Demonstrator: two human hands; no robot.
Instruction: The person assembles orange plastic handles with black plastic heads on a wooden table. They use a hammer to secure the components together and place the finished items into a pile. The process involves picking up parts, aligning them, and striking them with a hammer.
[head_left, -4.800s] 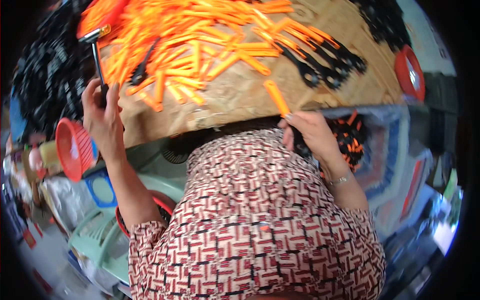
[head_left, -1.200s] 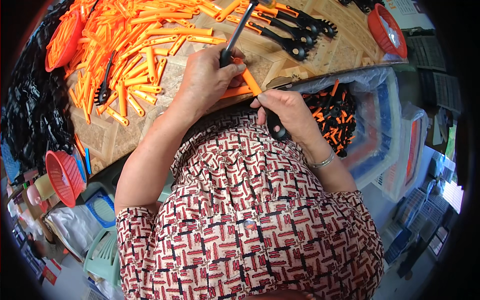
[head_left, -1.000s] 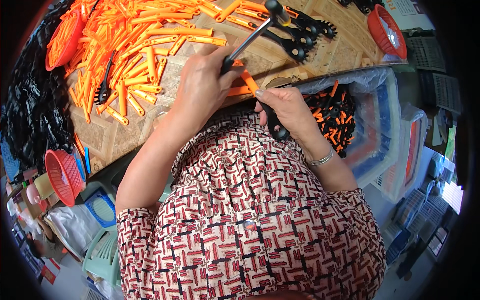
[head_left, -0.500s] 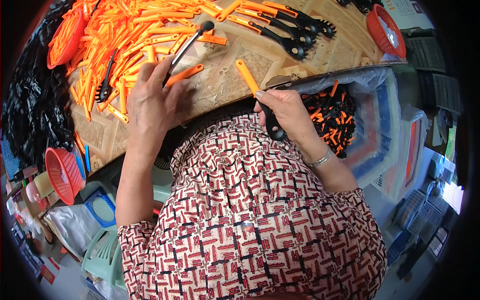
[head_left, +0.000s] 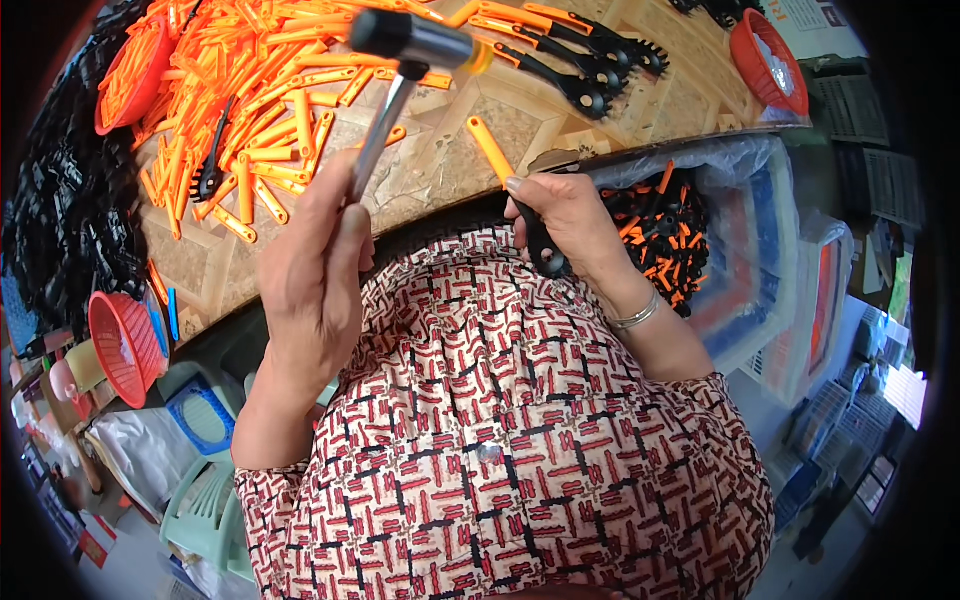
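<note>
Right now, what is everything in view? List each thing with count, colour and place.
hammer: one, dark head, metal shaft, raised over the table
orange handles: many, orange, heaped on the table's left
finished tools: several, orange and black, table's far side
table: one, patterned tan top
clear bin: one, holding orange-black parts, right of table
red baskets: three, table corners and lower left
left hand: grips hammer
right hand: holds orange-black tool at table edge

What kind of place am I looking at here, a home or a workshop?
Most likely a small assembly workshop: a worktable heaped with loose orange handles, a plastic tub of finished black-and-orange pieces, and a hammer raised in the left hand.
</note>
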